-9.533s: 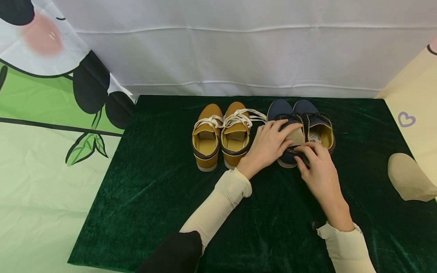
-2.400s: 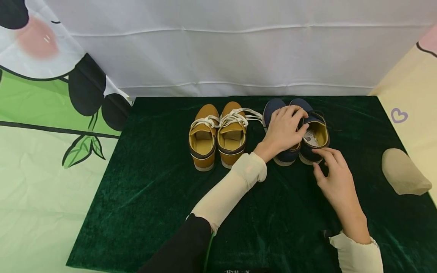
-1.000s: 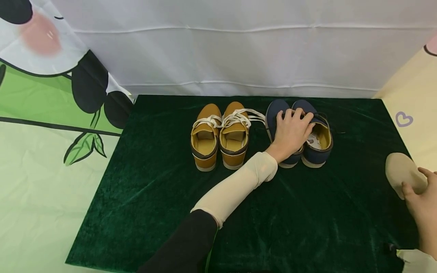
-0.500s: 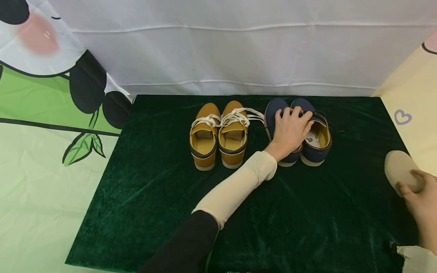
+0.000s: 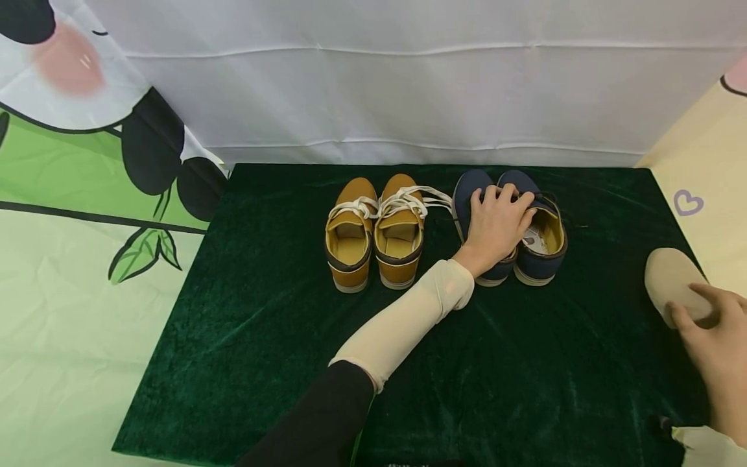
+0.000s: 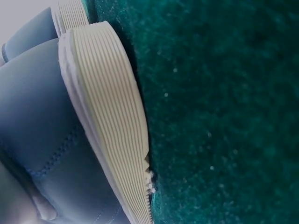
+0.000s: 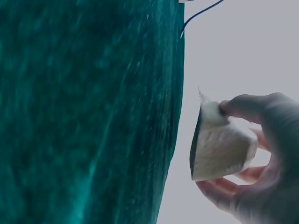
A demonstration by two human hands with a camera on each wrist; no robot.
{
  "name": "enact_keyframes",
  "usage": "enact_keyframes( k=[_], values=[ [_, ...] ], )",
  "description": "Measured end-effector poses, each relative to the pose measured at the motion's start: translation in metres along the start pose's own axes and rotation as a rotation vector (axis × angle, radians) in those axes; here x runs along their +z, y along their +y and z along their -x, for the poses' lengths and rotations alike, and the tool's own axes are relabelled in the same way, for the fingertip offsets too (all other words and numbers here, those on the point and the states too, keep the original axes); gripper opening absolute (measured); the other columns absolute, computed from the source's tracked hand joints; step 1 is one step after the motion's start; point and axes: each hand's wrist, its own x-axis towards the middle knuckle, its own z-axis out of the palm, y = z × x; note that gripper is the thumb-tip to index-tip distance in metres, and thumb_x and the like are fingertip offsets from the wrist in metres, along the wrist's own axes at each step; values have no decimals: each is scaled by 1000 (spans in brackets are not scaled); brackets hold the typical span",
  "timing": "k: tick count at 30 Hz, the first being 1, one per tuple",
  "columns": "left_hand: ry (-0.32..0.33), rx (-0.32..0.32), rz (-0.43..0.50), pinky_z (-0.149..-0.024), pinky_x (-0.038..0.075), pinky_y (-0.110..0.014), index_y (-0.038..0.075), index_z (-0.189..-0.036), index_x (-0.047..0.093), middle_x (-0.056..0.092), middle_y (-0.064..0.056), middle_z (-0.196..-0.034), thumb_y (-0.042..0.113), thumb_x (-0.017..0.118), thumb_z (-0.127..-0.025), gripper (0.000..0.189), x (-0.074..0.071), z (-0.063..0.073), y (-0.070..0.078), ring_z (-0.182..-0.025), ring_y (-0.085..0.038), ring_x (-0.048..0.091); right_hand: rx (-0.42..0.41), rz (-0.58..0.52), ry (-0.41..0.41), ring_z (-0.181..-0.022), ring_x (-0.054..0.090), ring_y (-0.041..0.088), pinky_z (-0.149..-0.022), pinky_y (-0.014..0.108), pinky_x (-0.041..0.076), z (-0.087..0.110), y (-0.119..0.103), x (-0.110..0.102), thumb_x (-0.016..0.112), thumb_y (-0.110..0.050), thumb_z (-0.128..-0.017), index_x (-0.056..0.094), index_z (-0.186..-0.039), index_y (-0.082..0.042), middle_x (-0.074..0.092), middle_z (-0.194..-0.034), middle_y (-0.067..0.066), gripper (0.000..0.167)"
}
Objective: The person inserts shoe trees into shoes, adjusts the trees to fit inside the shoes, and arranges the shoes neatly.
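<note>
My left hand [image 5: 496, 227] lies over the opening of the left navy shoe [image 5: 470, 188], its bent fingers gripping the laced part. That hand hides most of the opening. Touching this shoe on its right is the other navy shoe [image 5: 535, 264], its yellow lining showing. In the left wrist view a navy upper [image 6: 35, 93] with a ribbed cream sole fills the left side. At the far right my right hand [image 5: 714, 334] pinches a beige, toe-shaped shoe insert [image 5: 670, 279] between thumb and fingers. The right wrist view shows the insert [image 7: 224, 151] from its end.
A pair of tan shoes [image 5: 350, 279] with white laces stands left of the navy pair, toes toward the back. Everything rests on a dark green velvet cloth [image 5: 262, 363]. A white curtain [image 5: 379, 97] rises behind, with printed cloths at both sides.
My right hand has left the navy shoes, gone right and taken the shoe insert, which has since shifted slightly left and back. My left hand settled over the left navy shoe, where a beige insert showed earlier.
</note>
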Motion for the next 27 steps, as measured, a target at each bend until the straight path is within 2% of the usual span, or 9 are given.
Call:
enact_keyframes(
  k=[2, 6, 9, 16, 21, 27],
  values=[
    [0, 1, 3, -117, 41, -53, 37, -133, 63, 63, 7, -133, 50, 42, -110, 33, 0, 0, 0, -124, -19, 58, -31, 7, -9, -130, 33, 46, -111, 58, 31, 2, -6, -1, 57, -4, -101, 47, -148, 9, 41, -144, 33, 50],
    [-6, 1, 15, -117, 40, -54, 37, -133, 63, 63, 7, -132, 50, 42, -110, 33, 0, 0, 0, -124, -20, 58, -65, 59, -29, -131, 35, 49, -102, 59, 34, 7, -18, -4, 55, -11, -101, 48, -149, 5, 39, -149, 34, 50],
    [-13, 0, 22, -118, 40, -54, 36, -132, 62, 63, 6, -132, 50, 41, -111, 34, -1, 0, 0, -125, -20, 58, -104, 70, -20, -135, 35, 50, -103, 64, 33, 12, -28, -6, 55, -15, -101, 52, -147, 3, 40, -150, 34, 49],
    [-17, 6, 31, -118, 39, -56, 35, -131, 62, 64, 6, -133, 52, 35, -111, 37, -2, 0, 0, -127, -22, 58, -234, 76, -45, -130, 33, 52, -104, 71, 30, 21, -48, -8, 55, -17, -101, 53, -142, 4, 39, -148, 35, 47],
    [-19, 5, 42, -119, 39, -56, 34, -131, 62, 64, 6, -133, 52, 35, -111, 38, 0, 0, 0, -128, -22, 59, -338, 46, -51, -123, 36, 50, -96, 65, 32, 24, -62, -7, 57, -15, -99, 56, -137, 2, 43, -145, 34, 42],
    [-19, -5, 45, -119, 39, -56, 34, -129, 63, 65, 6, -133, 52, 38, -111, 36, -1, 0, -1, -128, -22, 59, -371, 23, -81, -119, 39, 48, -86, 55, 33, 25, -79, -3, 61, -18, -98, 59, -137, -3, 43, -146, 32, 41]
  ],
)
